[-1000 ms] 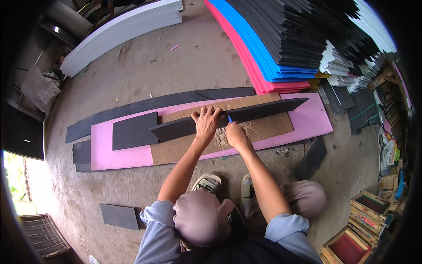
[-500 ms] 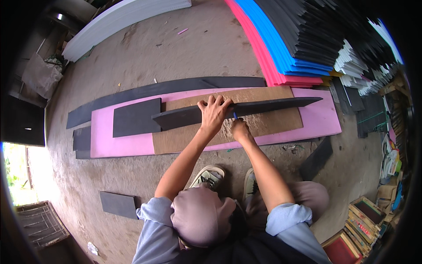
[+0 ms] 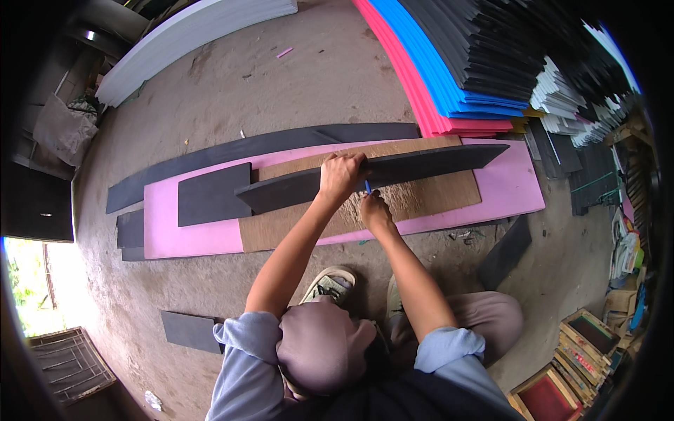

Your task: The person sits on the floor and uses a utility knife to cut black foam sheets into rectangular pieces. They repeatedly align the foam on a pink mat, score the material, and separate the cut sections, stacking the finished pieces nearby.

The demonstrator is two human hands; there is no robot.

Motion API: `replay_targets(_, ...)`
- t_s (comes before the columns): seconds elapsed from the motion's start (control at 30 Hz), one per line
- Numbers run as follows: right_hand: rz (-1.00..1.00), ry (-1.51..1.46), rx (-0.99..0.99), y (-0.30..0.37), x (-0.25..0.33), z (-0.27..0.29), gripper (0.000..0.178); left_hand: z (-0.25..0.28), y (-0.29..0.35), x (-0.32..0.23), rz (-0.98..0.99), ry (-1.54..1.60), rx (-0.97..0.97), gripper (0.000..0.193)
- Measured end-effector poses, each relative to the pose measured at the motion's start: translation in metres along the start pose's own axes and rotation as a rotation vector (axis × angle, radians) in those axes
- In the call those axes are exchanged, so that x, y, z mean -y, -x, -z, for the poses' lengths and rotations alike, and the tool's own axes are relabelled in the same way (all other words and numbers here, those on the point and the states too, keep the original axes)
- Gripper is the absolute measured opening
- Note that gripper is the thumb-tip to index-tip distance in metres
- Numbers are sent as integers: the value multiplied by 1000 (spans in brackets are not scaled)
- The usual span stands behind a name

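A long black foam strip is tipped up on its edge across a worn brown board. My left hand is closed over the strip's upper edge near its middle, with the fingertips hidden behind it. Just to the right and nearer to me, my right hand is closed round a slim blue tool pointing up at the strip; its tip is hard to make out. Under the board lies a pink foam sheet. A shorter black foam piece rests on the left end of these.
Another long black strip lies beyond the pink sheet. Stacked pink, blue and black foam sheets rise at the far right, and white sheets at the far left. Loose black pieces lie on the floor; wooden frames stand at lower right.
My left hand's spread fingers have curled over the strip's edge. The strip has tilted up, showing more of its face. My right hand has shifted slightly left and nearer to me with the blue tool.
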State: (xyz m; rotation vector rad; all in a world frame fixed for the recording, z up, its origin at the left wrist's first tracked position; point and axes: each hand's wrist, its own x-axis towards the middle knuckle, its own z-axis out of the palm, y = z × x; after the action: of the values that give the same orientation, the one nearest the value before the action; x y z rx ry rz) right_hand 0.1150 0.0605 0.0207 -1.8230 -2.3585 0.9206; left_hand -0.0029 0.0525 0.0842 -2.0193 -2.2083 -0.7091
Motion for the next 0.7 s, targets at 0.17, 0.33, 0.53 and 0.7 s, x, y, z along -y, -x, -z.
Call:
replay_targets(0.17,19,1,53,10,1,17,27,2,1,1,22,-7,27,32)
replay_targets(0.33,38,-10,71,9,-8,3,25,5,2,1,12,14,73,30)
replay_targets(0.53,-14,37,16,-6,-38,-36,23,-3,2,-5,-50,38,45,29)
replay_targets(0.7,37,72,-33,17,-46,-43,27,-2,2,0,-26,-30,50,30)
